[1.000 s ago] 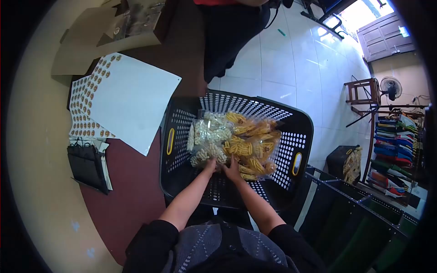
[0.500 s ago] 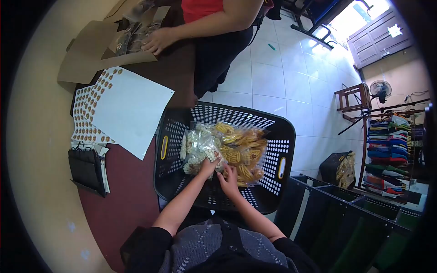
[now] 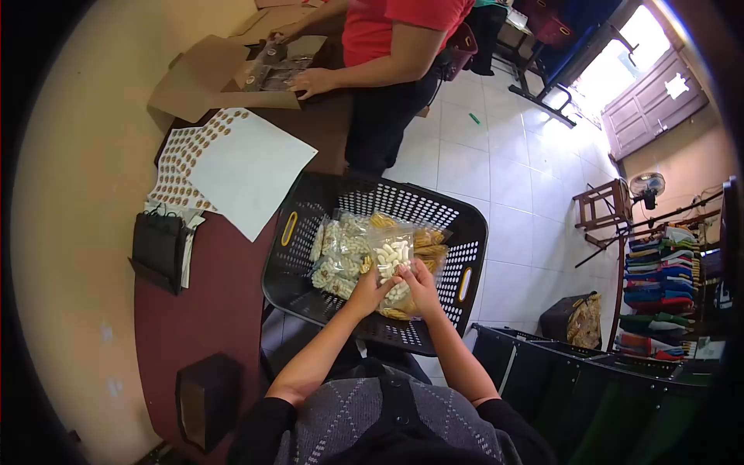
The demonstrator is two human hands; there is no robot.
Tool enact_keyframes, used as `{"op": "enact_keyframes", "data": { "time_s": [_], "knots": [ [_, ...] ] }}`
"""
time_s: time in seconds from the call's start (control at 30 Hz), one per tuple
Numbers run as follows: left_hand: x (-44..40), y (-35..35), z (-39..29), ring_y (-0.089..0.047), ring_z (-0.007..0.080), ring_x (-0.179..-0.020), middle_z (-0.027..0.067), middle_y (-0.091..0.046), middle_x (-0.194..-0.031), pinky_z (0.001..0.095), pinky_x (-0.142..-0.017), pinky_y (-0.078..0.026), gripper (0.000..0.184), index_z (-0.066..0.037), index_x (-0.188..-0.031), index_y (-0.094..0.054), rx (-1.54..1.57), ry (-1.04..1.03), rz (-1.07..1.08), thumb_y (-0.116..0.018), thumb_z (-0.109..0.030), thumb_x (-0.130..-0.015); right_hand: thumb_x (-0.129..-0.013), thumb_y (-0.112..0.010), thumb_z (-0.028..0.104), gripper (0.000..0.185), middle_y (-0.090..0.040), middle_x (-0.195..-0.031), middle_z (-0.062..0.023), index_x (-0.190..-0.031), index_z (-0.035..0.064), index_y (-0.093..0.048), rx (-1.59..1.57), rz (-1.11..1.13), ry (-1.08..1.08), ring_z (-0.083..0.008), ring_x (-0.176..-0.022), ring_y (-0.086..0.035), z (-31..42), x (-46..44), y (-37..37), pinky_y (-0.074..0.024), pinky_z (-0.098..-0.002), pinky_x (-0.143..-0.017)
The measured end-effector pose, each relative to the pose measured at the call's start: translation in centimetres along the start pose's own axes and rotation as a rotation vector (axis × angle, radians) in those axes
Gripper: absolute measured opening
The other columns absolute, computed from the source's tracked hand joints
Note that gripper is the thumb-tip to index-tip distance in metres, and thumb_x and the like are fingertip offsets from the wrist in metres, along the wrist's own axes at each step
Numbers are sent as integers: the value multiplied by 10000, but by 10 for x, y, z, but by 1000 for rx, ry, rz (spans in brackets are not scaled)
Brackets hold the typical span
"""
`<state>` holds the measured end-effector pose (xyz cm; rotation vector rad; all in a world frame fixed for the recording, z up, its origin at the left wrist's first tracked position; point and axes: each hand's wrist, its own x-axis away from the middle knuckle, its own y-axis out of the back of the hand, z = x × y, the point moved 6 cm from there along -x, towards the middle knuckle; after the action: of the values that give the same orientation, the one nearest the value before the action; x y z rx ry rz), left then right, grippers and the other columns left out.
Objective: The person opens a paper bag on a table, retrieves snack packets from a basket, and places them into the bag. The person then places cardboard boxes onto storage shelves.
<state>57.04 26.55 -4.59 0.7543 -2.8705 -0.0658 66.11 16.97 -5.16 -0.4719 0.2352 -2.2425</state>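
Observation:
A clear plastic bag of white, stick-like snacks (image 3: 394, 249) is held up over the basket between my two hands. My left hand (image 3: 370, 293) grips its lower left side, and my right hand (image 3: 421, 287) grips the lower right, thumb on the front. Beneath it, the black perforated laundry basket (image 3: 297, 298) holds several bags. Bags of pale snacks (image 3: 337, 252) lie on the left, while bags of yellow-brown snacks (image 3: 430, 246) lie on the right, partly hidden behind the held bag.
Left of the basket is a dark red table (image 3: 209, 318) with sticker sheets (image 3: 240, 174), a black paper bag (image 3: 157, 248) and a dark box (image 3: 208, 399). A co-worker's hand (image 3: 311, 82) rests at an open carton (image 3: 194, 81). Black shelving (image 3: 566, 387) stands at right.
My hands have lifted a bag of white snacks out from the pile and now hold it together. The co-worker's second hand has come into view at the carton.

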Motion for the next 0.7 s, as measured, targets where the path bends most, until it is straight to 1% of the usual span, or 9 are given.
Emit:
{"op": "enact_keyframes", "data": {
  "time_s": [0.1, 0.17, 0.23, 0.33, 0.43, 0.5, 0.57, 0.63, 0.7],
  "knots": [
    [22, 16, -18, -578, 201, -1052, 135, -608, -1138, 325, -903, -437, 559, 18, -1279, -414, 97, 40, -40, -643, -289, -872, -956, -515, 222, 318, -596, -1030, -19, -1181, -2, -505, 158, 139, -19, -79, -963, -529, 25, 9, -27, -429, -239, -840],
    [44, 32, -34, -537, 126, -1058, 84, -577, -1169, 276, -897, -430, 500, 8, -1272, -438, 182, 40, -19, -603, -293, -907, -953, -521, 238, 347, -596, -1036, -15, -1205, 0, -500, 136, 179, -43, -73, -956, -525, 30, 13, -54, -433, -232, -825],
    [64, 46, -41, -551, 149, -1040, 83, -571, -1184, 289, -901, -434, 537, -15, -1336, -371, 154, 43, -43, -566, -306, -929, -953, -530, 234, 356, -590, -1025, -17, -1226, 10, -491, 94, 254, -78, -70, -895, -539, 33, 16, -82, -446, -226, -791],
    [96, 77, -56, -515, 158, -1051, 116, -519, -1204, 272, -883, -429, 591, -55, -1362, -217, 463, -213, -385, -514, -356, -950, -965, -504, 251, 340, -596, -1022, -28, -1198, 4, -514, 166, 386, -20, -80, -907, -536, 46, 29, -128, -440, -241, -807],
    [136, 100, -86, -493, 148, -1072, 139, -498, -1218, 271, -883, -428, 551, -59, -1331, -227, 513, -184, -499, -521, -327, -951, -972, -484, 264, 343, -602, -1021, -44, -1164, -17, -533, 244, 475, 48, -93, -935, -528, 48, 46, -168, -427, -253, -838],
    [164, 115, -92, -492, 151, -1091, 133, -499, -1225, 272, -903, -420, 532, -36, -1347, -249, 485, -208, -549, -522, -272, -956, -975, -474, 271, 353, -602, -1038, -54, -1175, -16, -527, 261, 497, 13, -94, -944, -524, 53, 60, -194, -422, -258, -854],
    [195, 131, -105, -505, 158, -1103, 119, -515, -1227, 281, -930, -410, 514, -4, -1357, -280, 232, -226, -605, -522, -215, -956, -977, -467, 278, 363, -594, -1080, -58, -1194, -9, -515, 248, 592, -10, -103, -960, -530, 49, 75, -222, -416, -262, -879],
    [228, 146, -122, -510, 166, -1121, 116, -528, -1230, 292, -956, -396, 505, 20, -1361, -300, 180, -267, -676, -503, -214, -963, -978, -465, 285, 380, -579, -1124, -62, -1222, -5, -494, 208, 690, 92, -114, -1000, -528, 54, 95, -257, -412, -267, -902],
    [265, 157, -121, -516, 172, -1118, 130, -543, -1214, 299, -948, -405, 491, 20, -1360, -293, 181, -250, -796, -477, -217, -971, -968, -489, 278, 394, -567, -1152, -69, -1243, -5, -476, 152, 772, 1, -125, -1043, -519, 45, 114, -285, -407, -279, -920]
  ]
}}
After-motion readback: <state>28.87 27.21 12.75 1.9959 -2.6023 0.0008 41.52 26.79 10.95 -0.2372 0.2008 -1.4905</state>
